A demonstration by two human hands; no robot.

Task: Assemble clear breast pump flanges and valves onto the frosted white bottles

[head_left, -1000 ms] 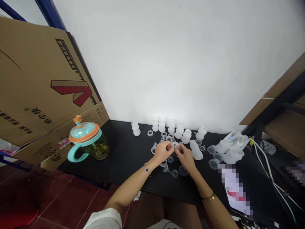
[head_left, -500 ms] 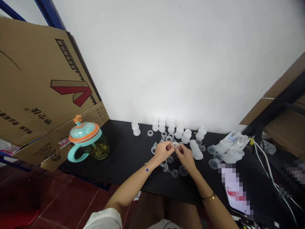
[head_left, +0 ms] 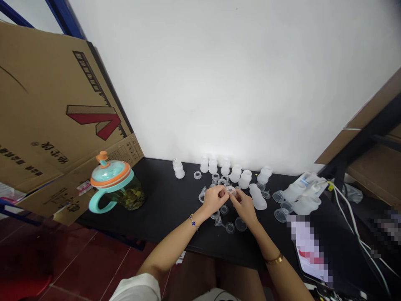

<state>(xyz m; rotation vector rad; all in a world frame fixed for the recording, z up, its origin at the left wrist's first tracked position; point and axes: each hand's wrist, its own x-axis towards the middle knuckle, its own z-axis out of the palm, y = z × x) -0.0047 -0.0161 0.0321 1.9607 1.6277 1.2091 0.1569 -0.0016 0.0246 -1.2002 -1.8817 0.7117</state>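
My left hand (head_left: 213, 200) and my right hand (head_left: 245, 206) meet over the black table (head_left: 163, 209), fingers pinched together on a small clear plastic ring part (head_left: 231, 191) held between them. Several clear teats and rings (head_left: 230, 227) lie on the table just below and around my hands. A row of frosted white bottles (head_left: 236, 172) stands behind my hands along the wall, and one bottle (head_left: 258, 197) lies on its side to the right of my right hand.
A jug with a teal and orange lid (head_left: 114, 184) stands at the table's left. A big cardboard box (head_left: 53, 121) leans at the left. More bottles and clear cups in plastic wrap (head_left: 297, 196) lie at the right, beside white cables (head_left: 351, 213).
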